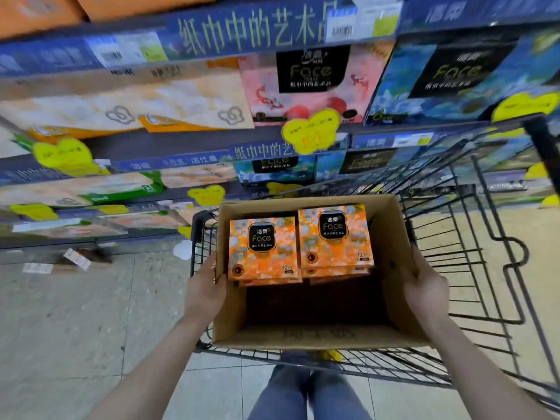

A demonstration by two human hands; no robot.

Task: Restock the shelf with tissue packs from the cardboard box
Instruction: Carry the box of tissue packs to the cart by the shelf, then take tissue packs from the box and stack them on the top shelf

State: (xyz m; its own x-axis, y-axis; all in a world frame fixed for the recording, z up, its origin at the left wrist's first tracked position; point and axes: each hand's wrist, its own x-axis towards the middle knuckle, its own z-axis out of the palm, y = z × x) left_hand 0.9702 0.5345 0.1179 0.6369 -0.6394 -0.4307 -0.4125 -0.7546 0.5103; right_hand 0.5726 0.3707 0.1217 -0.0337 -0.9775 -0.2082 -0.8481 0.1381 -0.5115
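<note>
Being clasped by both side walls, the open brown cardboard box [303,338] is being held level above the near corner of the black wire shopping trolley [472,268]; whether its base is being carried by the wires or wholly by the arms cannot be told. The left hand [206,286] is being laid along the outside of the left wall, fingers reaching forward and thumb apparently hooked over the rim, and the right hand [424,286] is being wrapped round the splayed right wall in the same way, so nothing but the box is being gripped. Opposite walls are judged to be chosen because the load is lopsided: the orange patterned tissue packs [263,247] are lying flat in two stacks side by side against the far wall, touching each other, while the near half of the box is showing only bare, dark bottom. With the weight at the far end, a two-sided hold is being used to stop the box tipping forward. The blue-edged shop shelf [188,142] is standing just beyond and to the left, its tiers being filled by larger tissue bundles [312,86] behind yellow price tags [309,131]. No pack is being lifted out yet; a hand would first have to be freed
</note>
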